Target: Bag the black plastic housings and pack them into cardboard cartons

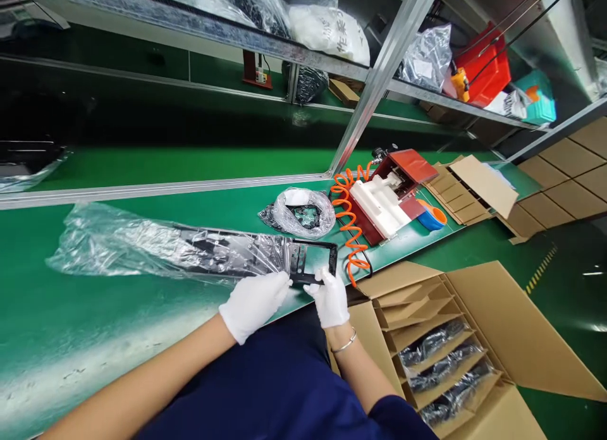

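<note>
The left hand [256, 306] and the right hand [329, 302] cover bits of the black part's [333, 258] near edge, and creases and glare in the clear bag [126, 241] blur the rest of its detail. Shiny wrapping hides the exact shape of the dark pieces [448, 373] in the carton [516, 323], which the bottom edge cuts off. The left edge crops a dark item [23, 152], and printing on the white bag [327, 32] is too small and creased to read
</note>
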Motion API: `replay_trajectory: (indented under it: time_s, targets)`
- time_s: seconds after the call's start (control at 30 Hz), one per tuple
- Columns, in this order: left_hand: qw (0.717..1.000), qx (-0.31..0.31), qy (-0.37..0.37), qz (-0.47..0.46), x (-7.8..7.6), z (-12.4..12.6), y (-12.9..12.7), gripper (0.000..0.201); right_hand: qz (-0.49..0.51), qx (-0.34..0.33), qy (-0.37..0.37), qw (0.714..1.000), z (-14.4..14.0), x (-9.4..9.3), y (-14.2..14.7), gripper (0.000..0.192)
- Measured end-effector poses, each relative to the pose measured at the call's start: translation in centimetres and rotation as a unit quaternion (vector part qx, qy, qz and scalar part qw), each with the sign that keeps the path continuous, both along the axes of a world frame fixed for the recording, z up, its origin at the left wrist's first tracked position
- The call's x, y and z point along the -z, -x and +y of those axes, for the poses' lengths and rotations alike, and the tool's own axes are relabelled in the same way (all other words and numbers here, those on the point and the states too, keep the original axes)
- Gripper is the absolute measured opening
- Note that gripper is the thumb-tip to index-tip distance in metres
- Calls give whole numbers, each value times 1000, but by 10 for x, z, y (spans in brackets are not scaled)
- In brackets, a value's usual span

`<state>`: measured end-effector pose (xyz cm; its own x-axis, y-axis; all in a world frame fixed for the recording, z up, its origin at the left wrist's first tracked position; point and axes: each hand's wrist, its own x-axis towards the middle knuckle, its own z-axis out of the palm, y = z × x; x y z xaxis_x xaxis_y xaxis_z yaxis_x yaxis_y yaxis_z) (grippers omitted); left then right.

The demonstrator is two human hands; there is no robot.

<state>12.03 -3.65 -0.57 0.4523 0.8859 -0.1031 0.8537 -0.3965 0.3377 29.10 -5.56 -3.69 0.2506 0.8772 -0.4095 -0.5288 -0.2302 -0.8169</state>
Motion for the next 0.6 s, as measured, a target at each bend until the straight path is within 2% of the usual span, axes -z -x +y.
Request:
replay_trajectory:
  time_s: [0.13,0.23,0.3,0.37,0.5,0.6]
  targets:
    - [995,-67,-69,-33,-5,13,-4,40,29,-32,-14,999,-11,9,28,43]
    - [997,-59,-47,-18,-7,18,-9,34,47,-55,-28,997,-12,12,44,38]
    - [999,-43,-10,-15,-5,17,-9,29,57,-71,-29,995,-8,13,46,33]
    - [998,-60,6,-29,-3,17,-4,28,67,-93,-14,993,-5,15,44,31]
    - [988,-132,-42,-63,-7,29,15,37,13,-143,20,989,-7,22,38,42]
    - [986,-138,-55,-79,-10,34,16,37,-51,-188,13,981,-7,26,35,42]
